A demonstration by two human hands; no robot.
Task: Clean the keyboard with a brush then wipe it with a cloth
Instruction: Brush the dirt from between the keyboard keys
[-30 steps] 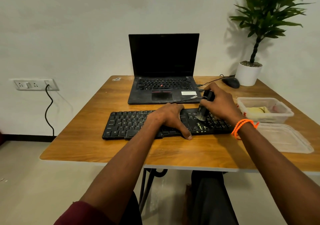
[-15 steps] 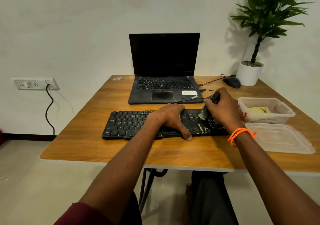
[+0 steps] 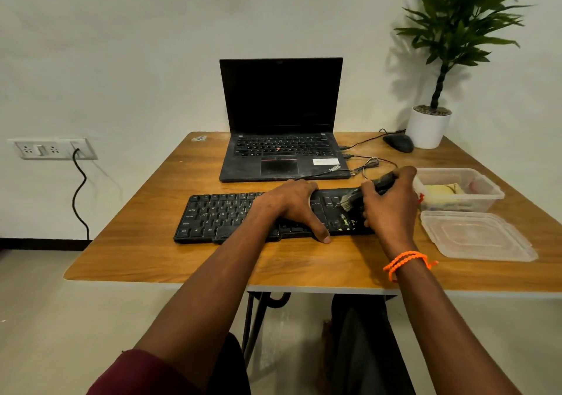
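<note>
A black keyboard [image 3: 219, 216] lies across the wooden table [image 3: 304, 260] in front of me. My left hand [image 3: 292, 204] rests flat on its middle, thumb reaching over the front edge. My right hand [image 3: 392, 203] grips a black brush [image 3: 354, 198] and holds its grey bristles against the keys at the keyboard's right end. Pale crumbs [image 3: 345, 222] speckle the keys just in front of the bristles. A yellowish cloth [image 3: 442, 189] lies folded inside a clear plastic container [image 3: 486, 200] to the right.
An open black laptop [image 3: 281, 139] stands behind the keyboard, with thin cables [image 3: 369, 163] trailing from its right side. The container's lid [image 3: 477, 236] lies at the right front. A black mouse [image 3: 398, 142] and a potted plant [image 3: 428, 127] occupy the far right corner.
My right hand has swept the brush rightward and slightly back along the keys, tilting the handle lower. My left hand stays in place on the keyboard.
</note>
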